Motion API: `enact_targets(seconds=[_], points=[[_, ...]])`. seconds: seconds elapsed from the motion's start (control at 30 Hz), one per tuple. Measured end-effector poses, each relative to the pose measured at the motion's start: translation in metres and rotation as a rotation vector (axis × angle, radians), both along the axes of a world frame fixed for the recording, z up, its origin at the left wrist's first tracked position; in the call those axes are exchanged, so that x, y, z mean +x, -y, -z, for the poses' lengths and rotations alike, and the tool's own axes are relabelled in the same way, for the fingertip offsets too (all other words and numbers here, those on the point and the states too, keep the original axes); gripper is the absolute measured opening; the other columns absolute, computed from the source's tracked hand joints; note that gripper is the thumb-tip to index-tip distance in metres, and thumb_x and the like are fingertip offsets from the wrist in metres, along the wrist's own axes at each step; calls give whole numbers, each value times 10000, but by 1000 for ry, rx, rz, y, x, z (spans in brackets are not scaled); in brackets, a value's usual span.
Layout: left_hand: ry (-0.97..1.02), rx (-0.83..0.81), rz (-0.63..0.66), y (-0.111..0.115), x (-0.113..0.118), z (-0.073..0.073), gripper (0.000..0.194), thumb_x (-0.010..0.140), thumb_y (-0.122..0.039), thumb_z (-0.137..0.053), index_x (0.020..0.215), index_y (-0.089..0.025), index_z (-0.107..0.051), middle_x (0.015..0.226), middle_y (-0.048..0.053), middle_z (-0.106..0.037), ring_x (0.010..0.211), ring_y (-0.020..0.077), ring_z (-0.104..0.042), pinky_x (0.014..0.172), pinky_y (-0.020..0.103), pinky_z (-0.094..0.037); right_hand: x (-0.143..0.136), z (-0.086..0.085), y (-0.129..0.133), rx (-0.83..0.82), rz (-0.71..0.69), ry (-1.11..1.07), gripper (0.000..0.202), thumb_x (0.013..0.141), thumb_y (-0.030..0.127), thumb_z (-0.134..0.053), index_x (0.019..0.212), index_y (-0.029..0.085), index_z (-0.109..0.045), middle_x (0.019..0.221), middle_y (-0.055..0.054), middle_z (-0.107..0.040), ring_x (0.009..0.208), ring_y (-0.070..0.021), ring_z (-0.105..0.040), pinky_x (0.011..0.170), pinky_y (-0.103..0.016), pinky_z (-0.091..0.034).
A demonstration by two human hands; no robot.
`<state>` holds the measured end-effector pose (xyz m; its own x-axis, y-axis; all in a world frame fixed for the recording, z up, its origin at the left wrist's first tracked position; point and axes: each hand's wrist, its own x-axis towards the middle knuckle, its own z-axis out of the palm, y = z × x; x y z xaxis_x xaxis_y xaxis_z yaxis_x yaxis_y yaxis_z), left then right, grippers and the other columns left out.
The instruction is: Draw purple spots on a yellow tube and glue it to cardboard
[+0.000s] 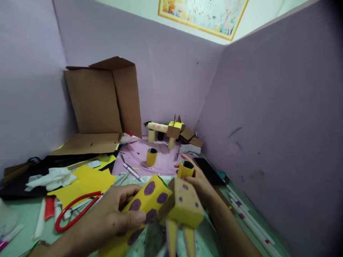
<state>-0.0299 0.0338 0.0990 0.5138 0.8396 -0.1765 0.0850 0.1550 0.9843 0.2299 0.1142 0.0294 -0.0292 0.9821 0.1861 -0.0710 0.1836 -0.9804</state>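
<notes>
My left hand (114, 210) is wrapped round a yellow paper tube (139, 207) with purple spots, tilted up to the right. At the tube's upper end is a small yellow-and-brown box (186, 203) with purple dots and two long pointed pieces (172, 235) hanging down. It looks joined to the tube, though the join is hard to see. In my right hand (200, 184), a short yellow tube (185, 169) with a dark inside is held upright. Another short yellow tube (151, 157) stands on the pink sheet (131, 151) beyond my hands.
An animal figure (163, 128) made of tubes and a box stands at the back. To the left are an open cardboard box (93, 100), yellow paper (93, 178), a crumpled tissue (52, 178) and red-handled scissors (76, 212). A black phone-like slab (209, 171) lies at right, beside the purple wall (257, 125).
</notes>
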Motion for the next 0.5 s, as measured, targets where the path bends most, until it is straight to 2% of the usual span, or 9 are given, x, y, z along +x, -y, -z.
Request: enact_targets(seconds=[0.13,0.23,0.37,0.5], points=[[158,-107,-91,-4,11,20,441,670,-467,-739,995,-173,-685,830,58,-698,720,199,-630,638,258,-488,-11,-8,1,-49,122,36,618,513,129,-666,1122,214,-608,902,-31,-695,805,-215,-634,680,-309,-485],[132,-142,-178,-10,9,30,496,631,-464,-768,1011,-154,-691,788,75,-709,656,209,-641,596,276,-504,-15,-9,1,-37,112,58,606,483,110,-672,1076,221,-622,936,-29,-706,857,-221,-636,729,-316,-481],[125,-154,-247,-17,2,34,526,611,-444,-787,1052,-175,-687,838,75,-730,745,244,-668,655,302,-525,-11,-7,2,-13,80,92,572,506,118,-692,1064,226,-626,979,-30,-703,822,-198,-626,714,-304,-472],[43,-49,-242,-17,-1,34,498,629,-465,-770,1041,-193,-700,900,67,-743,829,257,-668,660,280,-510,-6,-5,3,6,40,112,569,521,108,-702,1074,217,-627,983,-35,-693,785,-185,-614,690,-291,-472]])
